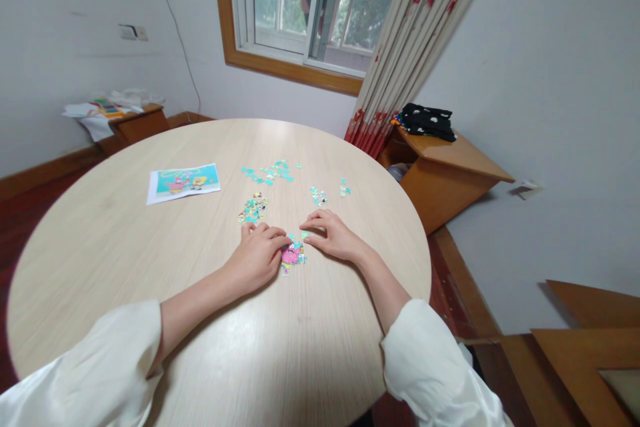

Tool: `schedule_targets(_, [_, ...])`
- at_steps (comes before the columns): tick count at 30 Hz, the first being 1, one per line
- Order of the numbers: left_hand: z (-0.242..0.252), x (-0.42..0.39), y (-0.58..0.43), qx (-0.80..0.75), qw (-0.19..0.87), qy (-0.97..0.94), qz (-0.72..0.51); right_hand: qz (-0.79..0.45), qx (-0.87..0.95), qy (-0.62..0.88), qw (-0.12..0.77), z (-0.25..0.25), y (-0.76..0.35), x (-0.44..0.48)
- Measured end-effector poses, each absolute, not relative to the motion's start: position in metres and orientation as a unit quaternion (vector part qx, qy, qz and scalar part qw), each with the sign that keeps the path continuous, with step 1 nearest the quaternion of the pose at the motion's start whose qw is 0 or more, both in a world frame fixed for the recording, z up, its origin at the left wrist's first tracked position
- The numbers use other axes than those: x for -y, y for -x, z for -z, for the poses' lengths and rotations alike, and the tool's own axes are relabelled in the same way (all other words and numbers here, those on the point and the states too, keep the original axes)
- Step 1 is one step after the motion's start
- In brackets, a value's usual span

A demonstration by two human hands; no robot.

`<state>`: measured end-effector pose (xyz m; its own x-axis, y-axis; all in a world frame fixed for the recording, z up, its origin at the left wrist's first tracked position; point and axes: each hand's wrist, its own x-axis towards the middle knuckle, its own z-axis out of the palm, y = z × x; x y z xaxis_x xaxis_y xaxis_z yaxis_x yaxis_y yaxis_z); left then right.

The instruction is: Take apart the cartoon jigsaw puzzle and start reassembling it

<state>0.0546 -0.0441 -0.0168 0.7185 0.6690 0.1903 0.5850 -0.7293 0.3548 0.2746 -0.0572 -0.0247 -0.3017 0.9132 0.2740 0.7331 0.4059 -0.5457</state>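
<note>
A partly joined jigsaw puzzle point(291, 254), pink in the middle with teal edges, lies flat on the round table point(230, 367). My left hand point(256, 252) rests at its left side, fingers loosely spread, with fingertips touching the puzzle's upper left edge. On the other side, my right hand point(333, 235) has thumb and forefinger apart. A small light green puzzle piece point(305, 234) lies by its fingertips; whether they touch it I cannot tell. Just beyond my left hand is a pile of mixed puzzle pieces point(254, 208).
Teal puzzle pieces point(270, 173) are scattered farther back. Two small clusters, one of loose pieces point(318, 196) and another of pale pieces point(345, 188), lie to the right. A printed reference picture point(184, 182) lies at left. Black cloth point(429, 121) tops a wooden cabinet point(440, 177).
</note>
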Motion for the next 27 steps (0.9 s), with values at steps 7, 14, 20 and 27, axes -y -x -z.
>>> schedule_targets(7, [0.0165,0.0442,-0.0547,-0.338,0.136,-0.917,-0.159,-0.174,0.790,0.515,0.283,0.0231,-0.2728,0.0547])
schedule_targets(14, [0.0173,0.0441,-0.0539,-0.339,0.133,-0.917,-0.162,-0.152,0.754,0.558,0.312,0.0282,-0.2725,0.0510])
schedule_targets(20, [0.0164,0.0446,-0.0543,-0.342,0.139,-0.916,-0.158,-0.155,0.784,0.530,0.284,0.0225,-0.2773,0.0563])
schedule_targets(27, [0.0152,0.0450,-0.0540,-0.339,0.136,-0.917,-0.162,-0.165,0.765,0.558,0.278,0.0245,-0.2757,0.0563])
